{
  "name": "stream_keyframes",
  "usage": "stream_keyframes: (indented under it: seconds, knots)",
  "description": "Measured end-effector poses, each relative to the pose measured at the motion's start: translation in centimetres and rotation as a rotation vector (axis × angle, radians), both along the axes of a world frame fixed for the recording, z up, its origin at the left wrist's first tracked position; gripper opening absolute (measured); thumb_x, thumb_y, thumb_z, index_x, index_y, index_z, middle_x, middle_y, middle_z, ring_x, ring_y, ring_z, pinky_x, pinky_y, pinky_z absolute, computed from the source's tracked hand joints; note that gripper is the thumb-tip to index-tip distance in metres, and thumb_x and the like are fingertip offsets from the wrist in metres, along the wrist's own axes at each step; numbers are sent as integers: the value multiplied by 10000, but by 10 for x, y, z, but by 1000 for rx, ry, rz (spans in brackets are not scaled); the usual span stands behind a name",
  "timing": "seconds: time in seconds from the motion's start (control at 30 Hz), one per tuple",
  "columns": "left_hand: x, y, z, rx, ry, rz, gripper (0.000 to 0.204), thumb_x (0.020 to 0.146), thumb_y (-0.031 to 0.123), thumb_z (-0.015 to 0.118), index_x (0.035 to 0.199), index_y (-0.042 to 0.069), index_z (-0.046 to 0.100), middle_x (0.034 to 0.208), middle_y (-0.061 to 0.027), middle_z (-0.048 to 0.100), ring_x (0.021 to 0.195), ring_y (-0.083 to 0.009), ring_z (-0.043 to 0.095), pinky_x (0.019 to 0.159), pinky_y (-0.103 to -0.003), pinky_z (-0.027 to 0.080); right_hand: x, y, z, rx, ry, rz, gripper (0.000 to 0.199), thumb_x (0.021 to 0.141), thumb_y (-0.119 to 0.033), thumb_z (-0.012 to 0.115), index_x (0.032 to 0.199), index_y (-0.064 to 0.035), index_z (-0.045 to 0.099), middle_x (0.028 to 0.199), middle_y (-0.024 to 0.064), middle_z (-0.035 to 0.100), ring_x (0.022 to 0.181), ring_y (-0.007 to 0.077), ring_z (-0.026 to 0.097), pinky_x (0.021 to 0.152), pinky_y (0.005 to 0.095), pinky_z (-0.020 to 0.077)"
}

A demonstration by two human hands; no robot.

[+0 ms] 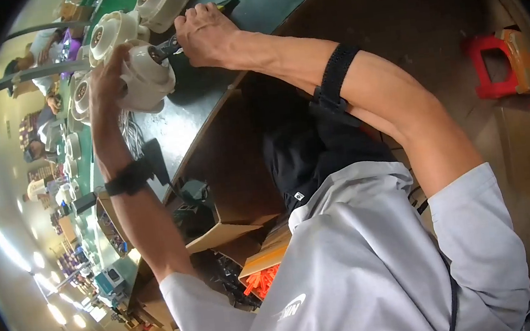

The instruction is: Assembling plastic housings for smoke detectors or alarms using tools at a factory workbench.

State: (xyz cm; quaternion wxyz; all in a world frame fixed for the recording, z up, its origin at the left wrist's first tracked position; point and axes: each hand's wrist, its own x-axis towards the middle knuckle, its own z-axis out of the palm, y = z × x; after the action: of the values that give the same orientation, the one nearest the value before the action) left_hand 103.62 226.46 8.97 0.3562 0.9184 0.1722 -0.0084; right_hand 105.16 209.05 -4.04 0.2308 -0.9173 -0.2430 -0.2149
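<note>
My left hand (108,85) is wrapped over the side of a white plastic appliance housing (152,83) on the green bench; part of its grip is hidden. In my right hand (207,36), the fingers are closed round a dark tool that looks like pliers (168,47). Its metal end reaches the round opening of the housing, and a black and yellow handle end (229,5) sticks out beyond the hand. Similar white housings with round metal centres (108,38) stand close by, another (163,3) farther up. Grey wires (135,140) hang beside the left wrist.
The green bench's edge (208,116) runs diagonally before me. Below it sit an open cardboard box (274,255) and orange-red strips (262,281). A red stool (482,68) stands on the floor at right. Other people (40,50) are along the bench at left.
</note>
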Motion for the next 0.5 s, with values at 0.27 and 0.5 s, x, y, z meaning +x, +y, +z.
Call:
stream_keyframes:
  seconds: [0.27, 0.5]
  knots:
    - [53, 38, 12, 271, 217, -432, 504, 834, 419, 605, 1145, 23, 609, 993, -113, 604, 833, -180, 576, 742, -295, 462, -5, 2, 1, -10, -161, -86, 210, 750, -146, 531, 875, 23, 547, 814, 173, 577, 803, 283, 549, 760, 400, 414]
    - [-43, -24, -33, -86, -426, 88, 601, 825, 456, 689, 1096, -69, 578, 865, -110, 625, 734, -142, 570, 651, -270, 468, -4, -6, -2, -82, -33, -83, 239, 728, -138, 552, 904, 23, 545, 860, 181, 583, 842, 295, 549, 800, 423, 404]
